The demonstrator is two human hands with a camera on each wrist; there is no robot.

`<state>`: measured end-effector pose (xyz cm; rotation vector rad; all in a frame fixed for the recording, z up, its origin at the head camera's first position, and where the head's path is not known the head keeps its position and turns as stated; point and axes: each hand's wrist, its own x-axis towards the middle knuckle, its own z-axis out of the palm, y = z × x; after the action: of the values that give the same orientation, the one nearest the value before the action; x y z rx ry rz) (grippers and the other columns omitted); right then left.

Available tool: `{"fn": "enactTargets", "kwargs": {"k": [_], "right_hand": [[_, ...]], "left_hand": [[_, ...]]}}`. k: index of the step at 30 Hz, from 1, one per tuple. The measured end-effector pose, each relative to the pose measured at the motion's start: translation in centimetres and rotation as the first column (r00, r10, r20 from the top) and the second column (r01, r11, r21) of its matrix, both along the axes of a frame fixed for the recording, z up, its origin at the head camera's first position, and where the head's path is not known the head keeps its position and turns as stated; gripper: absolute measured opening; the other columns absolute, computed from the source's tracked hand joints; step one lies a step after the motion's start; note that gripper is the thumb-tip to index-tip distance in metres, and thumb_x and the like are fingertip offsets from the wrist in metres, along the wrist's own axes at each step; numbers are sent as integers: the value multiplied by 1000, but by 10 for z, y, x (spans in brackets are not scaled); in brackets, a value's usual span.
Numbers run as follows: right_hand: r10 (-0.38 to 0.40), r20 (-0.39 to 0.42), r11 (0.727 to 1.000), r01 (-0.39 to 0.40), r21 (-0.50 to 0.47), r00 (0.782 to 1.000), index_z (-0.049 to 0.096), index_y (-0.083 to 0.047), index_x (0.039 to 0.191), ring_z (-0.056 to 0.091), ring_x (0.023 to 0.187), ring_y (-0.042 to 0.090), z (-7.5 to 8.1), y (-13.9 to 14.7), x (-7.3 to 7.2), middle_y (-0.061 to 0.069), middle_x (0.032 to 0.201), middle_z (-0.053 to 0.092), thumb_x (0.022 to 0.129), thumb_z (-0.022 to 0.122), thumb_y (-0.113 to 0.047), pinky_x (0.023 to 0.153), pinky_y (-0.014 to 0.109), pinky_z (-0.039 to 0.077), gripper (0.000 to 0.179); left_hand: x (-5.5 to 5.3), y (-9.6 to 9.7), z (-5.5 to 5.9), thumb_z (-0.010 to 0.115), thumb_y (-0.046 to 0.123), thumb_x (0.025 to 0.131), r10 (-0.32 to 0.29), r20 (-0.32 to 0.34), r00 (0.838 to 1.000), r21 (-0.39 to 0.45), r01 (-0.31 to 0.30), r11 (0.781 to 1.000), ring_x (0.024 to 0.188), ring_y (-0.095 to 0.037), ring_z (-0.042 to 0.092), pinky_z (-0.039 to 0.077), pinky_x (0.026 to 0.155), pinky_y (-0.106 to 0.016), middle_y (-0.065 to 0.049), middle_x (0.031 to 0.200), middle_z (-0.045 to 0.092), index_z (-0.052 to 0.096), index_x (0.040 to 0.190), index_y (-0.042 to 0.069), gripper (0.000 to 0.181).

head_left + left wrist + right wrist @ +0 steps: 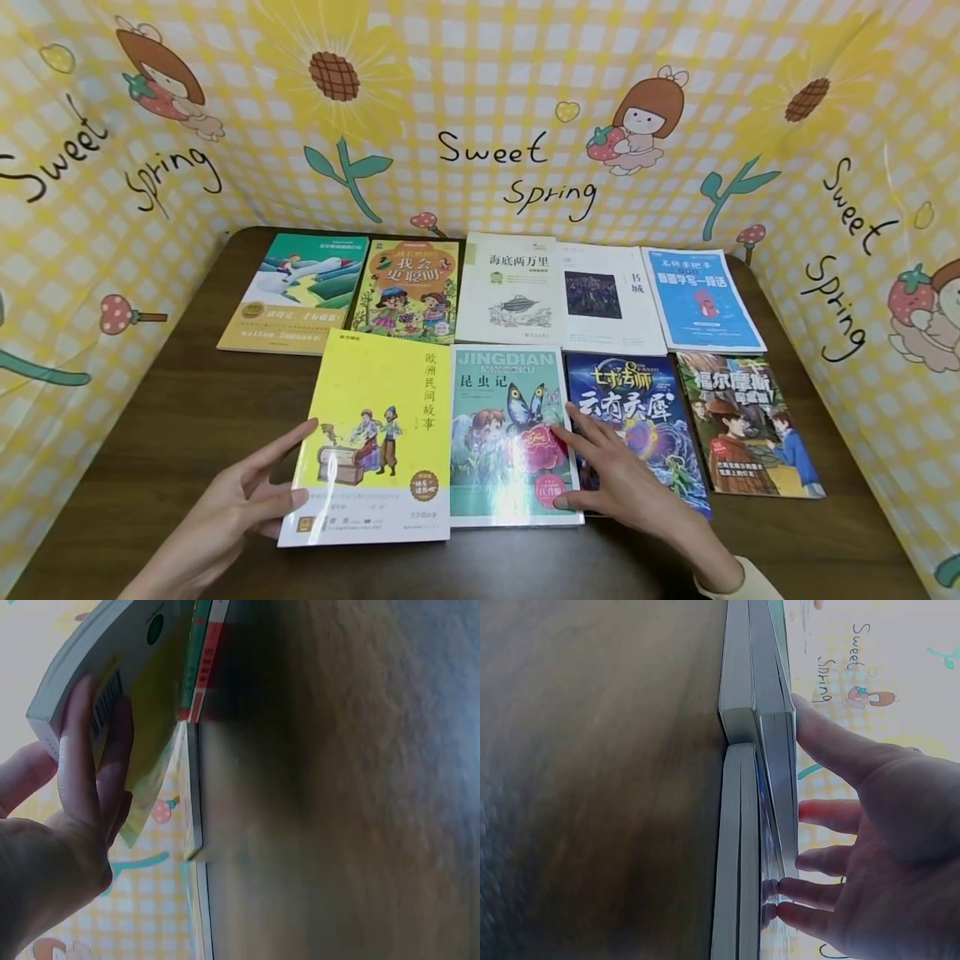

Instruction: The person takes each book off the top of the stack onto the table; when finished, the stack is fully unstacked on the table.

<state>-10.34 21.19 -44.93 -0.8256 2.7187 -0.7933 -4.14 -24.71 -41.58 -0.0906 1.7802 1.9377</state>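
Observation:
My left hand point(236, 496) grips the yellow storybook point(401, 375) by its left side, thumb near the lower corner. In the left wrist view, fingers spread under its back cover by the barcode point(107, 703), and the book point(54, 696) is raised and tilted above the table. My right hand point(622, 471) rests its fingertips at the right side of a teal insect book point(480, 492) with a butterfly on its cover. In the right wrist view, the thumb and straight fingers touch this upper book point(776, 761), which lies on another book point(740, 720).
Right of the teal book lie a dark blue fantasy book point(600, 367) and a detective book point(757, 425). Behind stands a row of several flat books, including a green-and-gold one point(300, 292) and a blue one point(705, 300). A yellow checked cloth point(480, 108) surrounds the brown table point(172, 433).

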Motion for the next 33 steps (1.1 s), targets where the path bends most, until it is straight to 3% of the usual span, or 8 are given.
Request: {"fn": "enactTargets", "kwargs": {"k": [7,11,15,18,24,26,29,33], "right_hand": [[-6,18,1000,6,17,1000,40,-17,149,21,142,41,1,1,0,9,160,16,77,76,-51,100,75,18,87],[-18,22,1000,18,22,1000,40,-17,148,21,141,41,2,3,-1,9,160,16,77,77,-48,99,75,19,86],[-2,26,1000,1,14,1000,40,-16,149,22,141,41,1,2,-1,10,160,15,77,76,-48,99,73,23,86],[12,19,1000,-12,7,1000,40,-15,148,23,140,42,1,0,-1,11,160,15,77,76,-48,99,72,26,86],[9,19,1000,-10,11,1000,39,-16,149,22,141,42,2,0,0,11,160,15,77,77,-46,100,73,23,86],[8,23,1000,-8,13,1000,39,-16,149,21,141,42,2,0,0,11,160,15,78,77,-46,100,73,22,86],[7,27,1000,-7,17,1000,38,-16,149,21,141,42,2,0,0,11,160,14,78,76,-47,100,73,22,86],[9,28,1000,-10,19,1000,38,-17,149,21,141,42,1,0,0,10,160,14,78,76,-47,100,73,21,86]], "left_hand": [[1,-19,1,55,4,96,-35,1,999,17,35,999,104,-36,64,54,77,-52,-10,124,64,17,155,33,76],[-6,-19,-4,55,5,96,-53,-11,999,-3,53,999,102,-37,64,54,75,-52,-15,126,62,15,156,28,75],[-10,-15,-10,59,5,94,-38,27,999,-125,41,991,95,-36,67,56,70,-50,-26,124,60,13,156,14,78],[-10,-10,-13,59,0,92,-9,55,998,-274,23,961,88,-32,69,57,66,-46,-26,114,64,15,155,10,78],[-11,1,-16,57,-8,88,-29,-38,999,-532,4,846,72,-24,65,54,55,-36,-32,136,46,30,152,10,72],[-13,3,-15,59,-9,86,-108,-115,987,-617,15,787,74,-22,60,51,56,-31,-33,144,35,36,149,8,69],[-16,4,-15,63,-9,83,-246,-234,941,-734,-4,680,91,-30,59,50,69,-35,-33,141,39,44,144,3,65],[-19,9,-16,68,-6,80,-317,-250,915,-844,-45,535,115,-48,50,47,85,-56,-31,132,48,49,138,-2,61]]}}
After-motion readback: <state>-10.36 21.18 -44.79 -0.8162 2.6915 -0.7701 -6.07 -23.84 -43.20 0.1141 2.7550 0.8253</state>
